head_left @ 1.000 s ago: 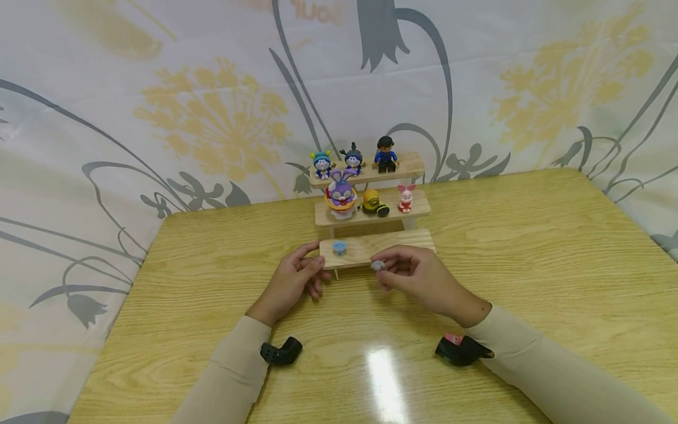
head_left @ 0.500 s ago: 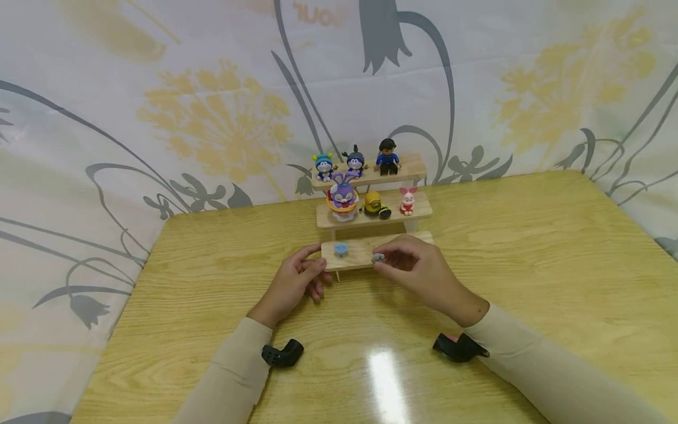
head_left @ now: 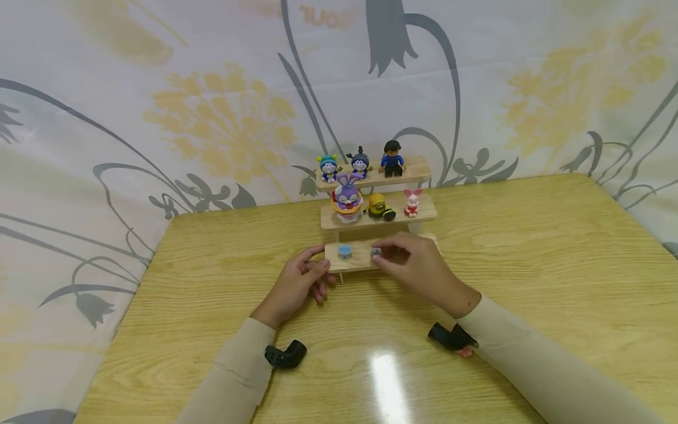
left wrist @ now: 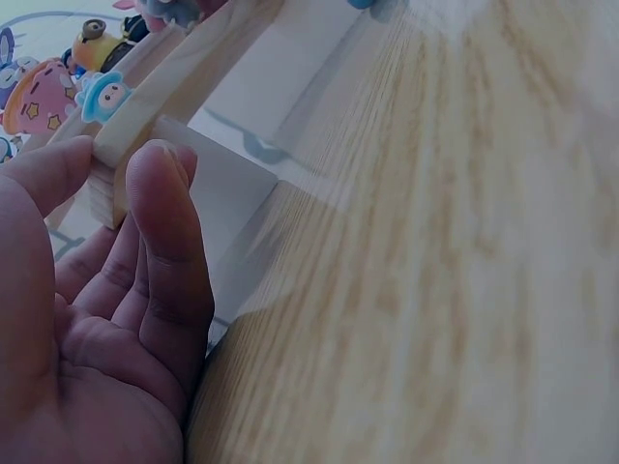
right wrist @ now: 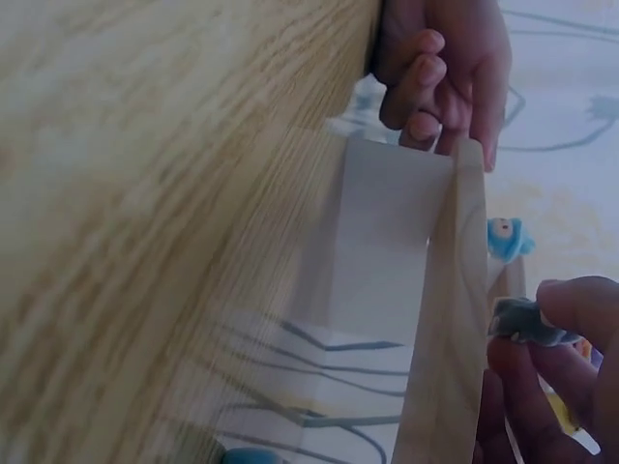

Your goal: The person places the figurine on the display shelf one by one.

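Note:
A three-tier wooden display stand (head_left: 358,262) is near the middle of the table. My left hand (head_left: 296,287) holds the left end of its lowest tier between thumb and index finger, the other fingers curled below. On that tier, near this end, sits a small light-blue figurine (head_left: 345,252). My right hand (head_left: 419,272) pinches a small grey figurine (head_left: 376,252) between thumb and fingertips, at the tier's middle. In the right wrist view the grey figurine (right wrist: 522,321) is at the board's edge; whether it touches the wood I cannot tell.
The middle tier bears a purple rabbit figurine (head_left: 348,197), a yellow-and-black figurine (head_left: 378,206) and a pink pig figurine (head_left: 412,203). Two blue-capped figurines, one being the left one (head_left: 329,169), and a black-haired toy person (head_left: 392,159) occupy the top tier. A patterned cloth (head_left: 228,118) hangs behind.
My right hand has brought the grey figurine from in front of the lowest tier to over it, slightly back. The left hand keeps its hold on the stand; the head view shifted slightly.

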`<state>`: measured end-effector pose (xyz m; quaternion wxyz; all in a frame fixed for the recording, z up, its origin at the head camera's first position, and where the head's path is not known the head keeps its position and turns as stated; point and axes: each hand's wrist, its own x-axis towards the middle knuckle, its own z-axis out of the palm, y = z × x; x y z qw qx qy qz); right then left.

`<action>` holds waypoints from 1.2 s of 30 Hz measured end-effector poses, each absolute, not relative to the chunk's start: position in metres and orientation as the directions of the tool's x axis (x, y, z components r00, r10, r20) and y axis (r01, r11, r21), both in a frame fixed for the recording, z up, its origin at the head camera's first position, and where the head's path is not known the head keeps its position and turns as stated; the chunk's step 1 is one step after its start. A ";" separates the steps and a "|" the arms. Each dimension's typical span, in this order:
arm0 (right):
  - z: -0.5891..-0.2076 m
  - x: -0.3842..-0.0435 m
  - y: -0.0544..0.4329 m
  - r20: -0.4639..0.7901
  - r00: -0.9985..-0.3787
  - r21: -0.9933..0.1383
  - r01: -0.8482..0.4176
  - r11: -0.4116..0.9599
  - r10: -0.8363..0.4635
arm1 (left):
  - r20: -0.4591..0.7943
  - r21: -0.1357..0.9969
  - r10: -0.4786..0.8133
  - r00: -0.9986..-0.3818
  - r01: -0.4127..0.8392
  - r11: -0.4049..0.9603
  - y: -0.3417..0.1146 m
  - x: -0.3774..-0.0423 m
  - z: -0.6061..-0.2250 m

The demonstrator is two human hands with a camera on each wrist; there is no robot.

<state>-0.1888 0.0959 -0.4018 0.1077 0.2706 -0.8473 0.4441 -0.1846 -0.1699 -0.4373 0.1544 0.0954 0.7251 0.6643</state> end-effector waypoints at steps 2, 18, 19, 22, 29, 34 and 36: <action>-0.401 -0.190 0.095 0.414 -0.833 -0.695 -0.550 0.464 -0.368 | -0.095 0.993 0.344 -0.934 -0.063 0.102 -0.170 -0.185 -0.437; -0.397 -0.201 0.085 0.353 -0.847 -0.687 -0.523 0.504 -0.398 | -0.106 0.992 0.339 -0.935 -0.075 0.102 -0.170 -0.187 -0.441; -0.397 -0.202 0.084 0.353 -0.846 -0.689 -0.524 0.501 -0.399 | -0.108 0.992 0.338 -0.935 -0.078 0.101 -0.170 -0.188 -0.441; -0.397 -0.202 0.083 0.355 -0.846 -0.694 -0.523 0.494 -0.397 | -0.109 0.992 0.335 -0.936 -0.080 0.100 -0.170 -0.188 -0.442; -0.398 -0.205 0.082 0.358 -0.845 -0.685 -0.527 0.504 -0.397 | -0.110 0.991 0.329 -0.938 -0.079 0.107 -0.169 -0.189 -0.442; -0.401 -0.206 0.081 0.354 -0.843 -0.694 -0.527 0.490 -0.406 | -0.116 0.990 0.321 -0.940 -0.083 0.113 -0.169 -0.188 -0.441; -0.402 -0.206 0.081 0.361 -0.840 -0.695 -0.532 0.483 -0.405 | -0.116 0.990 0.320 -0.940 -0.082 0.116 -0.169 -0.188 -0.441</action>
